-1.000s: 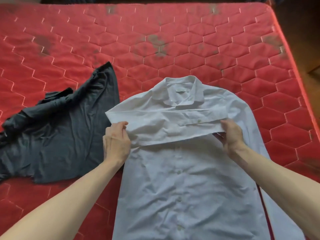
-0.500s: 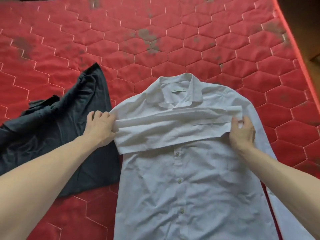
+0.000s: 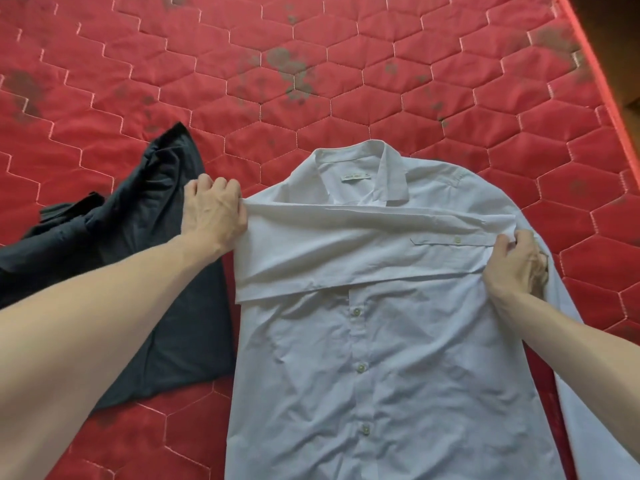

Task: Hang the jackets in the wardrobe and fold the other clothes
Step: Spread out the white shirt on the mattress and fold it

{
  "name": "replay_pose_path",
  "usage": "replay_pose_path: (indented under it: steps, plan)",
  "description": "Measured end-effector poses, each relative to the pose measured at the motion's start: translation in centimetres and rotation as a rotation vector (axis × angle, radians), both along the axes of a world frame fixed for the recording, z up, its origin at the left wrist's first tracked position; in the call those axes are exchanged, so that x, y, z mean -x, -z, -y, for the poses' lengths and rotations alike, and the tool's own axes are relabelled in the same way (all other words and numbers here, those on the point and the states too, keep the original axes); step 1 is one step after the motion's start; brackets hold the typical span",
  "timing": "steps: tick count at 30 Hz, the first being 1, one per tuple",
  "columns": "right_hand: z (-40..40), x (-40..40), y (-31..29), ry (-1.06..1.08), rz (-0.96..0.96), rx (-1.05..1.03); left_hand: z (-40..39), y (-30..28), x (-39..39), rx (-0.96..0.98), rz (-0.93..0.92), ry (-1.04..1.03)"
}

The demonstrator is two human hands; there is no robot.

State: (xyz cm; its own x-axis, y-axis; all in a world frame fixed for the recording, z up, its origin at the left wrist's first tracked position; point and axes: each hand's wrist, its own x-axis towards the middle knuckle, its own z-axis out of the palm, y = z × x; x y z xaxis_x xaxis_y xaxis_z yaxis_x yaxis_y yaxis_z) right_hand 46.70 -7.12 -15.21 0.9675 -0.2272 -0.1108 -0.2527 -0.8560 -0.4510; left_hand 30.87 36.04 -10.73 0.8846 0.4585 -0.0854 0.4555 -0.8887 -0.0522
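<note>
White shirt (image 3: 381, 358) lies face up and buttoned on the red quilted mattress (image 3: 311, 98), its collar (image 3: 360, 174) pointing away from the person and its hem running out of view at the near edge of the frame. One sleeve (image 3: 346, 251) is folded straight across the chest just below the collar, so its cuff end with a button reaches the shirt's right side. At the shirt's left shoulder edge the left hand (image 3: 214, 213) grips the fold of that sleeve with curled fingers, knuckles up. At the shirt's right side the right hand (image 3: 516, 268) pinches the cuff end between thumb and curled fingers. The other sleeve (image 3: 588, 375) trails down along the shirt's right edge toward the near corner of the frame. Just beside the shirt's left edge, touching or nearly touching it, lies a crumpled dark garment (image 3: 138, 271), partly under the left forearm. Beyond the collar the mattress stretches wide and bare of clothes, marked by dark stains (image 3: 291, 74). To the shirt's right the mattress edge (image 3: 595, 81) runs close, leaving only a narrow red strip there.
</note>
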Motion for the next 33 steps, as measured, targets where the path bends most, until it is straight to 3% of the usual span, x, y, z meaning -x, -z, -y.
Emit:
replay_pose_path:
  steps: [4, 7, 11, 14, 17, 21, 24, 27, 30, 33]
  plan:
    - [1.1, -1.0, 0.1, -0.074, 0.019, 0.051, 2.5, 1.0, 1.8, 0.002, 0.163, 0.018]
    - [1.8, -1.1, -0.1, -0.128, -0.014, 0.073, 6.0, 1.1, 3.4, 0.098, 0.161, 0.109]
    - [3.9, 1.1, -0.9, -0.152, 0.066, 0.128, 11.4, 2.0, 6.2, 0.266, -0.134, 0.264]
    - [6.8, 3.6, -1.5, -0.111, 0.112, 0.213, 14.5, 3.4, 7.8, 0.315, -0.297, 0.183]
    - [9.6, 5.0, -1.7, -0.044, 0.007, 0.183, 17.1, 4.2, 8.5, 0.286, -0.296, 0.128]
    - [12.8, 5.2, -2.5, -0.001, -0.089, 0.09, 20.0, 4.7, 8.9, 0.199, -0.279, 0.201]
    - [15.5, 4.4, -3.6, -0.057, -0.162, 0.046, 23.0, 4.0, 9.3, 0.197, -0.275, 0.222]
    - [18.6, 2.4, -5.5, -0.18, -0.407, -0.196, 25.9, 2.9, 9.2, 0.196, -0.227, 0.288]
    - [21.4, 0.6, -7.2, -0.156, -0.685, -0.332, 29.0, 2.1, 7.6, 0.162, -0.162, 0.392]
    - [24.6, -1.2, -7.2, -0.114, -0.723, -0.408, 32.7, 1.6, 4.3, 0.201, -0.192, 0.397]
